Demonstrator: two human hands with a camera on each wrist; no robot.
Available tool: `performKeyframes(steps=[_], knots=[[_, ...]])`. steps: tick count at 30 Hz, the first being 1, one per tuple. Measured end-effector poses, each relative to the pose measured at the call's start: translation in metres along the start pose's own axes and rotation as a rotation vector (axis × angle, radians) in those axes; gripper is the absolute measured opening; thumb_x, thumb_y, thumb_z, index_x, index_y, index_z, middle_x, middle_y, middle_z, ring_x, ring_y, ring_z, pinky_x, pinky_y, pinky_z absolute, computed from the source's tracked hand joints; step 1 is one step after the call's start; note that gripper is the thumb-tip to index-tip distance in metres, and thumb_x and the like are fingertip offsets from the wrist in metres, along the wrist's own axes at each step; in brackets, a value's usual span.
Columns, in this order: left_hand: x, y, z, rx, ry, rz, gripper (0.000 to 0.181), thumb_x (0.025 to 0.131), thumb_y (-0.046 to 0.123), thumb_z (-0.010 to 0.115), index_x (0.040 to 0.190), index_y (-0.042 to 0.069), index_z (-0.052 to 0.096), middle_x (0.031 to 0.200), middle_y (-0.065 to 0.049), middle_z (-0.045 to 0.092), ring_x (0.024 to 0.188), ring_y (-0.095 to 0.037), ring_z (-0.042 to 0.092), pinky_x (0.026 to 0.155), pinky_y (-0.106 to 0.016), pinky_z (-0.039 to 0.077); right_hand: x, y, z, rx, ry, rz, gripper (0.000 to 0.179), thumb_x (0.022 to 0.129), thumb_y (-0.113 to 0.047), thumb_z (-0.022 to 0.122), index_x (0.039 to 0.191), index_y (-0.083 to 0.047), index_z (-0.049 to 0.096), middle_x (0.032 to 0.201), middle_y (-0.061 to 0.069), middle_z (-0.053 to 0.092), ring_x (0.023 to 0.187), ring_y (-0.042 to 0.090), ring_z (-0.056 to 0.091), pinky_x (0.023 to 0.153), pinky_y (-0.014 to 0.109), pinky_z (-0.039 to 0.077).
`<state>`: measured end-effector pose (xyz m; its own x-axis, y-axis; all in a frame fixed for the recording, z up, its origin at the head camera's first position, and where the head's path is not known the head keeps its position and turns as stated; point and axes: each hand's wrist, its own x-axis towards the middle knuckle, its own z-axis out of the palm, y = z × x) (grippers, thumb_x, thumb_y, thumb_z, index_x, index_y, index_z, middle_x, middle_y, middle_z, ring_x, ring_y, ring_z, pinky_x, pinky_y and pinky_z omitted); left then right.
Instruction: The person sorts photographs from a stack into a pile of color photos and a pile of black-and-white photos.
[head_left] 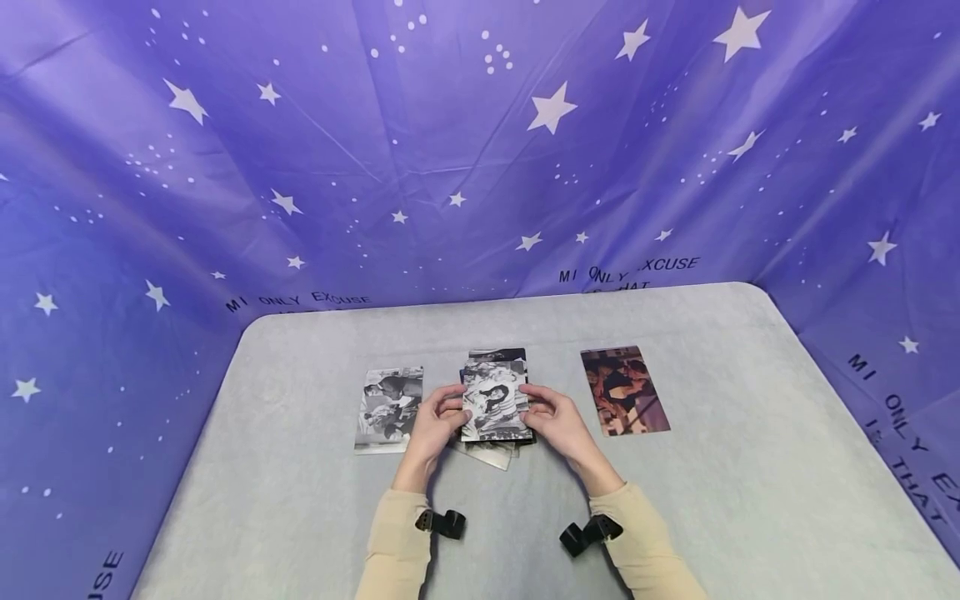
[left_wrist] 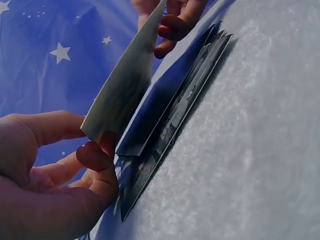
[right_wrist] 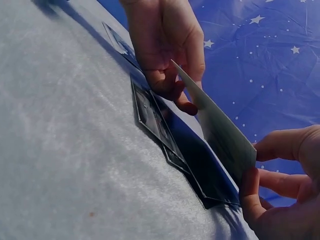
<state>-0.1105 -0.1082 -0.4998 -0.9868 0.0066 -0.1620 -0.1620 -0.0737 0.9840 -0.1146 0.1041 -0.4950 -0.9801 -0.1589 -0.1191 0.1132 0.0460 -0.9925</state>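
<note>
Purple star-printed cloth [head_left: 450,108] hangs round the grey table [head_left: 750,500] I see remotely. Just above an overlapping pile [head_left: 487,455], whose count I cannot tell, one black-and-white photo [head_left: 495,404] shows a dark-haired figure, its back pale. One reddish-brown picture [head_left: 625,390] lies right, one grey print [head_left: 386,408] left. Left hand [head_left: 433,429] and right hand [head_left: 557,423] pinch the photo's opposite edges between thumbs and fingers.

Left hand [left_wrist: 55,205] pinches near end of tilted pale card [left_wrist: 122,90], right hand [left_wrist: 184,22] at far end; overlapping cards [left_wrist: 175,115] below on grey cloth [left_wrist: 260,135].
</note>
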Motion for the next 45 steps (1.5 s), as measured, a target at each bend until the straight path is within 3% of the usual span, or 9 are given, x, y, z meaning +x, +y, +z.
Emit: performKeyframes(steps=[3,10,20,25,31,34,45], knots=[[0.0,-0.003,-0.002,0.001,-0.008,0.006,0.047,0.08,-0.011,0.063,0.126,-0.011,0.053,0.088,-0.008,0.06,0.071,-0.006,0.058,0.055,-0.017,0.04,0.001,-0.002,0.001,0.006,0.0,0.014,0.048,0.082,0.011,0.062,0.129,0.013,0.051,0.085,0.012,0.062,0.071,0.007,0.056,0.066,0.017,0.046],[0.001,-0.004,-0.011,-0.009,-0.003,-0.015,0.049,0.082,-0.011,0.062,0.13,-0.009,0.051,0.092,-0.009,0.06,0.077,-0.007,0.06,0.071,-0.019,0.047,0.006,-0.003,0.007,0.016,-0.003,0.001,0.048,0.082,0.01,0.063,0.129,0.011,0.054,0.112,0.024,0.059,0.089,0.015,0.06,0.076,0.019,0.048],[-0.001,0.0,-0.029,-0.015,0.022,-0.002,0.05,0.082,-0.011,0.063,0.131,-0.006,0.053,0.078,0.003,0.064,0.075,-0.006,0.062,0.07,-0.019,0.047,0.018,-0.003,0.019,0.068,-0.074,-0.009,0.05,0.082,0.014,0.06,0.132,0.014,0.049,0.102,0.03,0.063,0.076,0.009,0.06,0.071,0.018,0.048],[-0.003,0.005,-0.038,-0.01,0.034,-0.007,0.05,0.082,-0.013,0.063,0.131,-0.006,0.054,0.079,0.001,0.065,0.076,-0.008,0.063,0.071,-0.019,0.048,0.015,-0.024,0.027,0.022,-0.094,-0.018,0.047,0.082,0.014,0.058,0.129,0.017,0.049,0.101,0.035,0.061,0.078,0.014,0.061,0.07,0.018,0.048],[-0.005,0.007,-0.05,-0.002,0.048,0.005,0.051,0.082,-0.014,0.063,0.131,-0.009,0.052,0.08,-0.001,0.064,0.076,-0.007,0.062,0.073,-0.018,0.048,0.029,-0.006,0.037,0.0,-0.117,-0.046,0.048,0.081,0.014,0.06,0.128,0.015,0.051,0.099,0.03,0.063,0.075,0.01,0.058,0.068,0.018,0.047],[-0.005,0.004,-0.057,0.019,0.059,0.009,0.051,0.082,-0.013,0.063,0.132,-0.007,0.053,0.082,-0.001,0.066,0.075,-0.006,0.062,0.073,-0.019,0.048,0.031,-0.007,0.043,-0.008,-0.147,-0.046,0.049,0.082,0.013,0.06,0.13,0.015,0.05,0.102,0.031,0.062,0.074,0.01,0.057,0.067,0.018,0.047],[-0.009,0.005,-0.081,0.008,0.078,-0.011,0.052,0.083,-0.015,0.061,0.133,-0.007,0.052,0.084,-0.004,0.065,0.075,-0.006,0.063,0.072,-0.018,0.048,0.033,-0.009,0.067,-0.037,-0.159,-0.048,0.05,0.08,0.011,0.064,0.129,0.011,0.054,0.095,0.017,0.063,0.067,0.004,0.051,0.063,0.016,0.043]])
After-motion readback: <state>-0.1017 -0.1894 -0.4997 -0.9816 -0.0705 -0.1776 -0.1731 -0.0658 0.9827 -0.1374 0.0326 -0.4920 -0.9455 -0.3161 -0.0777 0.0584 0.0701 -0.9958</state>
